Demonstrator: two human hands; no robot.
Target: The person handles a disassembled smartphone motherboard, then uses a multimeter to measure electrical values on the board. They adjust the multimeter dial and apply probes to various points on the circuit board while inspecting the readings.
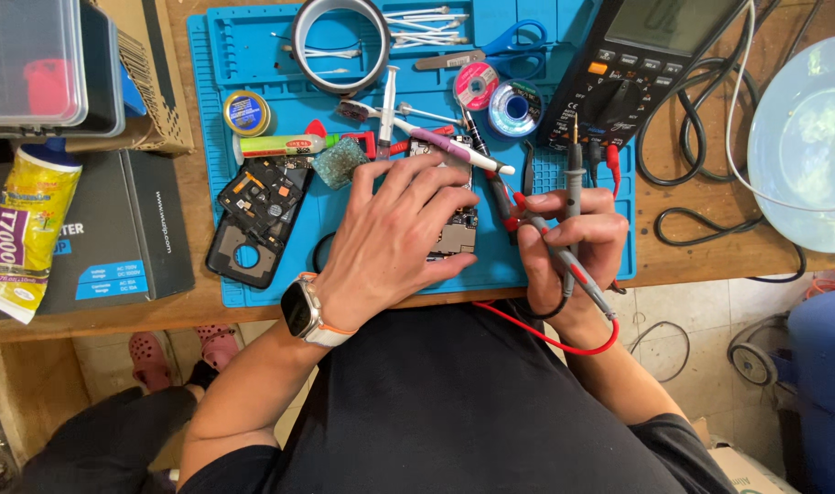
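Right grip (568, 247) holds two probes (564, 220); left hand (399, 233) flat on circuit board (458, 236), blue mat (253, 55), wooden bench (728, 256).

1. Grey rectangular screen of the black handheld multimeter (662, 20), top right of the blue mat, cut by the upper edge; its face looks blank.
2. Yellow-and-white soft plastic pouch (26, 229) with a purple label band, lying at the far left, partly over item 3.
3. Flat black cardboard box with a blue-and-white label panel (115, 240), left of the mat on the wooden surface (710, 252).
4. Brown corrugated cardboard box (156, 69), upper left, just beside the mat.
5. Clear plastic compartment case (33, 59), upper left corner, resting against item 4.
6. Round yellow tin with a blue label (246, 112), on the mat's upper left part.
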